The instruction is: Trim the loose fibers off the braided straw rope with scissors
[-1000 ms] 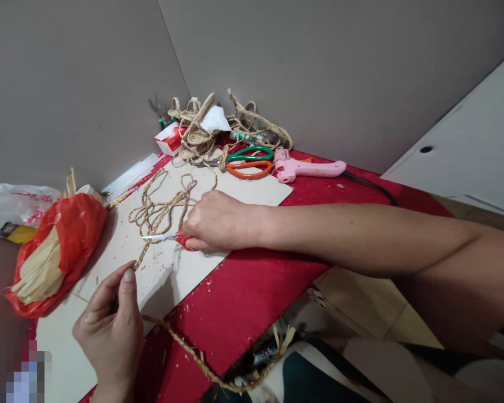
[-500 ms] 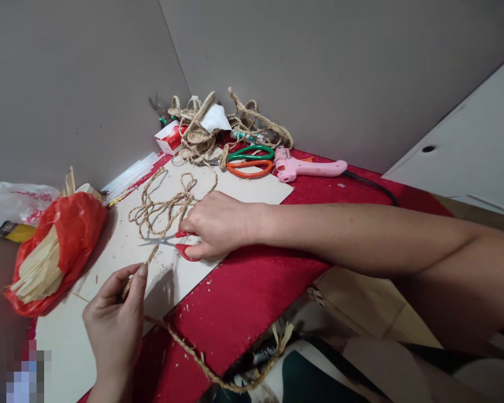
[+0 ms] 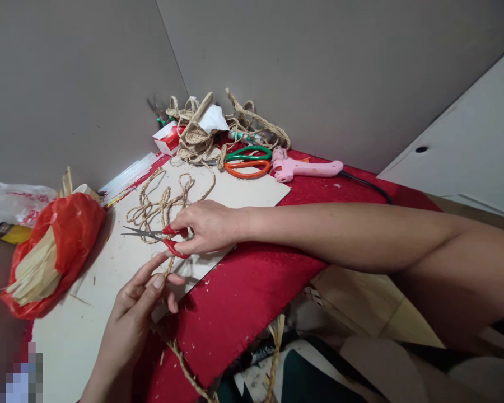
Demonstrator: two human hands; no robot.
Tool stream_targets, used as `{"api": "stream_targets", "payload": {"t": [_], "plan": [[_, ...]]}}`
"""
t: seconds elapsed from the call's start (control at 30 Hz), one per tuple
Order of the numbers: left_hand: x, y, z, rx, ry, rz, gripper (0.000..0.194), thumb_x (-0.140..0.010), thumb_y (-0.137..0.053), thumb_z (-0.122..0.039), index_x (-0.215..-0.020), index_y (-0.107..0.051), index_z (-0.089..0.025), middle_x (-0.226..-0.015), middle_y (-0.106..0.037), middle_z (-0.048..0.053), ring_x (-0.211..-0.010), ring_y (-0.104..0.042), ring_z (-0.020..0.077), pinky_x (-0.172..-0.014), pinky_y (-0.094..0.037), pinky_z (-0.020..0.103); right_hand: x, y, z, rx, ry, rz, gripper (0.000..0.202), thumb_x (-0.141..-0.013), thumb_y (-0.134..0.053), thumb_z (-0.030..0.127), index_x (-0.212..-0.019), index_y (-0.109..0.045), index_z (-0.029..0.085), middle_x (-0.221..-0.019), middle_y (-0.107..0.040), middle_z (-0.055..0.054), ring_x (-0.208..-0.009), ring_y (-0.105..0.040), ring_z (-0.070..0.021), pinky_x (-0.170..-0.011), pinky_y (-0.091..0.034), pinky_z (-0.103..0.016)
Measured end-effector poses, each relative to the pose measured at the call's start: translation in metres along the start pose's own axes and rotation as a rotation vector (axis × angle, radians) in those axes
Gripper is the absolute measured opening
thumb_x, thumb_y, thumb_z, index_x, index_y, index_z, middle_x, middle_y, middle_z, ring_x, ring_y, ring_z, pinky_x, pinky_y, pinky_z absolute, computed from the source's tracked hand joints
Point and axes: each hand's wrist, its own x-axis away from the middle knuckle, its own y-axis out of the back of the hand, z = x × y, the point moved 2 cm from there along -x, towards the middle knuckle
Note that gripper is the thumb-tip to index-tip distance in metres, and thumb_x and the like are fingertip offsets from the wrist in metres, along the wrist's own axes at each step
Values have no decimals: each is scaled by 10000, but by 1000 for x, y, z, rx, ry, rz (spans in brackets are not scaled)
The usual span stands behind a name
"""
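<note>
My right hand (image 3: pixel 210 226) grips small scissors (image 3: pixel 145 232) by their red handles, with the slim blades slightly apart and pointing left. Just below them, my left hand (image 3: pixel 136 308) has a braided straw cord (image 3: pixel 180 355) between its thumb and fingers, the other fingers loosely spread. From the left hand the cord hangs down over the table's front edge to the lap, where a frayed end (image 3: pixel 278 330) stands up. Loops of thin cord (image 3: pixel 163 207) lie on the white board (image 3: pixel 252 193) behind the scissors. The right hand covers part of that cord.
At left, a red plastic bag (image 3: pixel 82 218) holds pale straw strips (image 3: pixel 37 268). Toward the back lie a heap of braided cord (image 3: pixel 197 137), scissors with green and orange handles (image 3: pixel 247 162), a pink glue gun (image 3: pixel 308 169) and clear glue sticks (image 3: pixel 128 179). Grey panels (image 3: pixel 298 67) stand behind.
My left hand has moved right and its fingers have loosened. The scissors have shifted slightly left and up, off the cord. The hanging cord has moved lower on the lap.
</note>
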Motion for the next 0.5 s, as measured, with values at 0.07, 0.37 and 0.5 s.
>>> {"api": "stream_targets", "payload": {"t": [0.07, 0.37, 0.5], "plan": [[2, -4, -1, 53, 14, -36, 415, -778, -678, -336, -1157, -655, -168, -859, -725, 95, -527, -528, 120, -571, -434, 265, 0, 0, 2, -74, 28, -4, 291, -809, -513, 402, -807, -670, 157, -724, -626, -16, -629, -468, -92, -594, -308, -227], [-3, 5, 9, 106, 80, 30, 426, -702, -768, -322, -1108, -673, -234, -1051, -726, 123, -773, -661, 196, -801, -505, 352, -4, -8, 3, -1152, -266, 196, 366, -727, -682, 483, -734, -545, 143, -663, -535, 56, -461, -428, -19, -483, -398, -174], [-4, 7, 13, 88, 87, -40, 314, -681, -783, -291, -981, -716, -225, -940, -740, 82, -794, -645, 175, -736, -500, 270, -4, -8, 3, -1354, -288, 280, 369, -702, -725, 451, -883, -601, 154, -760, -563, 53, -464, -494, -14, -464, -430, -166]]}}
